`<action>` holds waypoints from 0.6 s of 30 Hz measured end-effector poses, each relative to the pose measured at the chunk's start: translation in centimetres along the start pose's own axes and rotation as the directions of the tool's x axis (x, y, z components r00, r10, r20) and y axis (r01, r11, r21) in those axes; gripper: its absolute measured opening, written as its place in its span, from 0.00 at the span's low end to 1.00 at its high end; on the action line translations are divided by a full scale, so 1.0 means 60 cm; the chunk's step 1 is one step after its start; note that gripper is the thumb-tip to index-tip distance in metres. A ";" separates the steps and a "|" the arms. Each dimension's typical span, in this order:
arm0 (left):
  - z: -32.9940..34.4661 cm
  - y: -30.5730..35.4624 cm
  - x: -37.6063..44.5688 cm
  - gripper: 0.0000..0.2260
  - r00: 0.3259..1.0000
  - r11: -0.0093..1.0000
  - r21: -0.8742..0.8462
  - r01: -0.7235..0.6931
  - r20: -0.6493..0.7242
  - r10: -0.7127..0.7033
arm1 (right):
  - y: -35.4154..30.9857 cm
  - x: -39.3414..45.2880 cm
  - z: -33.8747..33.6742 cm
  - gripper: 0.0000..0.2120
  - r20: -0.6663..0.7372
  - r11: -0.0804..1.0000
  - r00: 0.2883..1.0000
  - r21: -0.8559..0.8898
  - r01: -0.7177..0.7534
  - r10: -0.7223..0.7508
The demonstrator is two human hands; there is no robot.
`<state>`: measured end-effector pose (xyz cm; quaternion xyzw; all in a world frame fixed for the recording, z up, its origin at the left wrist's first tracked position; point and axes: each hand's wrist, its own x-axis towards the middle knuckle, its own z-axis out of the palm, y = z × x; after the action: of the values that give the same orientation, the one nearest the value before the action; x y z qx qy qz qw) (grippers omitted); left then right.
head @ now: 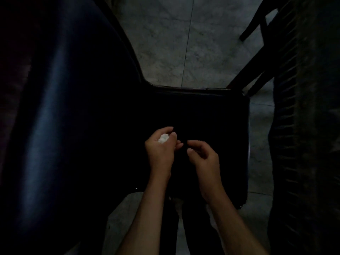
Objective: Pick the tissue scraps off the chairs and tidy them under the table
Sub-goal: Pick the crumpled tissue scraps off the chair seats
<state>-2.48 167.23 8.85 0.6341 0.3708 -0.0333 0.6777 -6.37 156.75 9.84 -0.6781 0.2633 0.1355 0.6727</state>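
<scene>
One tissue scrap [163, 139] in left hand [161, 146].

The tissue scraps [163, 138] near the middle of the frame are white, the brightest thing in a very dim picture. The chair seat [202, 115] in the centre reads as near black, and the large chair back [55, 107] filling the left of the frame is dark with a bluish sheen running down it. The floor [165, 43] at the top centre is pale grey with darker marbled veining and a thin dark joint line, while the surface at the right edge [294, 126] is dark with a repeated ribbed pattern.
</scene>
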 end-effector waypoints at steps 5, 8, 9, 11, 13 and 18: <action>-0.008 0.102 -0.037 0.12 0.973 0.935 0.268 -0.231 0.094 0.213 | -0.107 -0.003 -0.011 0.18 -0.024 0.943 0.980 -0.278 0.184 -0.198; -0.028 0.184 -0.072 0.09 0.936 0.832 0.430 -0.351 0.137 0.324 | -0.195 -0.013 -0.015 0.20 0.013 0.809 0.931 -0.490 0.324 -0.365; -0.036 0.212 -0.084 0.09 0.909 0.778 0.473 -0.412 0.161 0.384 | -0.227 -0.020 -0.014 0.21 0.039 0.760 0.915 -0.543 0.357 -0.401; -0.052 0.272 -0.108 0.09 0.837 0.657 0.535 -0.531 0.211 0.504 | -0.287 -0.042 -0.011 0.23 0.091 0.669 0.886 -0.622 0.407 -0.455; -0.066 0.333 -0.133 0.09 0.784 0.567 0.579 -0.585 0.225 0.578 | -0.341 -0.068 -0.008 0.23 0.145 0.575 0.854 -0.681 0.452 -0.500; -0.095 0.462 -0.164 0.10 0.686 0.460 0.578 -0.674 0.258 0.681 | -0.447 -0.117 0.018 0.26 0.196 0.425 0.775 -0.743 0.517 -0.601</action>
<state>2.10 173.47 37.81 0.9165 0.0577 0.1189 0.3776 2.51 157.86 36.10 -0.9488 -0.0266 -0.0318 0.3130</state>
